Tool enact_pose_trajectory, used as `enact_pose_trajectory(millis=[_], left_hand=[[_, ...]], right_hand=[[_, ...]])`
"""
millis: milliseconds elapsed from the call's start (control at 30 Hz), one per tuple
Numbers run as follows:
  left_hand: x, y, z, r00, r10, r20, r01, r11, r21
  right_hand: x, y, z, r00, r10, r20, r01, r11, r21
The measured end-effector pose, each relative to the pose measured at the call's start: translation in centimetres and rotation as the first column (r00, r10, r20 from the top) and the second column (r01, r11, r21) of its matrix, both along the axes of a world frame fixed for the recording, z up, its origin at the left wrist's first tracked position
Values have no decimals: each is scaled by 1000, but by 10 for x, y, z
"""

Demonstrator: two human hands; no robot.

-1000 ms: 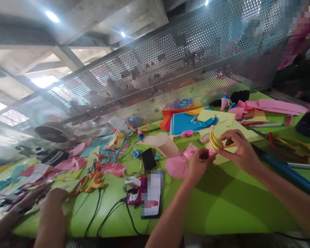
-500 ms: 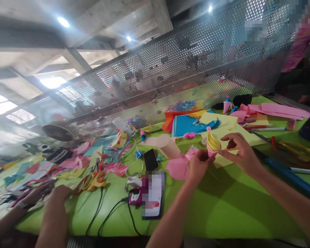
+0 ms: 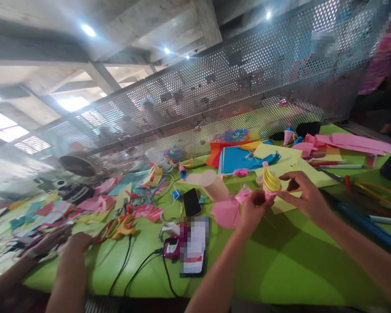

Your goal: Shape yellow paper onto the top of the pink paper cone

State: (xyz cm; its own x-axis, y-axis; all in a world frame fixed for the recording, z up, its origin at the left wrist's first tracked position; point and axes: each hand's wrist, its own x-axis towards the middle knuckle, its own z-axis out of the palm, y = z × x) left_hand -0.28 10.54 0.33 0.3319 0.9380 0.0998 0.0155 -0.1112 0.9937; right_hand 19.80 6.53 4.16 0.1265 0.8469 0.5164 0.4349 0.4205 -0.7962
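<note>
Head view: a bright green table [image 3: 289, 269] fills the lower half, under a bare concrete ceiling with round lights at 11 o'clock. A perforated metal screen [image 3: 234, 87] runs along the table's far edge from 9 to 2 o'clock.

At 3 o'clock from centre, the left hand [image 3: 252, 211] pinches the pink base of a small paper cone [image 3: 271, 184] with yellow curled layers, held upright just above the table. The right hand [image 3: 304, 198] touches the cone's right side with thumb and fingertips closed on a thin orange strip.

Just left of the left hand lies a pink paper sheet [image 3: 224, 213]; beyond it a beige paper roll [image 3: 210, 182] and a black phone [image 3: 192, 201]. Stacked blue, red and yellow sheets [image 3: 239, 157] lie at 1 o'clock, pink sheets [image 3: 355, 142] at 2 o'clock. Scissors with yellow handles [image 3: 378, 191] rest at 3 o'clock. Paper scraps [image 3: 94, 204] clutter the 9 o'clock side, where another person's hands [image 3: 63, 243] rest on the table. Black cables [image 3: 133, 269] trail toward 6 o'clock.
</note>
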Motion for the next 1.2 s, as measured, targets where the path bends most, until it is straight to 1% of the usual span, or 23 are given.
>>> enact_pose_trajectory(millis=[233,400,533,700,800,900,1033,1200], left_hand=[[0,0,0,1000,2,10,-2,1000,-4],[0,1,-1,1000,-1,11,1,1000,-3],[0,0,0,999,-17,42,18,1000,-19],[1,-1,1,999,-14,34,15,1000,-23],[1,-1,0,998,-12,63,13,1000,-25],[2,0,-1,996,2,95,1,999,-38],[2,1,0,994,35,107,-29,998,-56],[3,-2,1,996,13,93,-13,1000,1]], right_hand=[[-1,0,-3,1000,-16,-5,15,999,-36],[-1,0,-3,1000,6,-4,-6,999,-49],[0,-1,-4,1000,20,-15,-21,998,-67],[0,-1,-5,999,28,-19,-30,996,-82],[-1,-2,-4,999,32,-40,-35,995,-88],[-2,-3,-4,997,48,-66,-56,992,-114],[-7,0,-9,990,85,-115,-109,971,-215],[-14,5,-19,980,144,-137,-171,962,-213]])
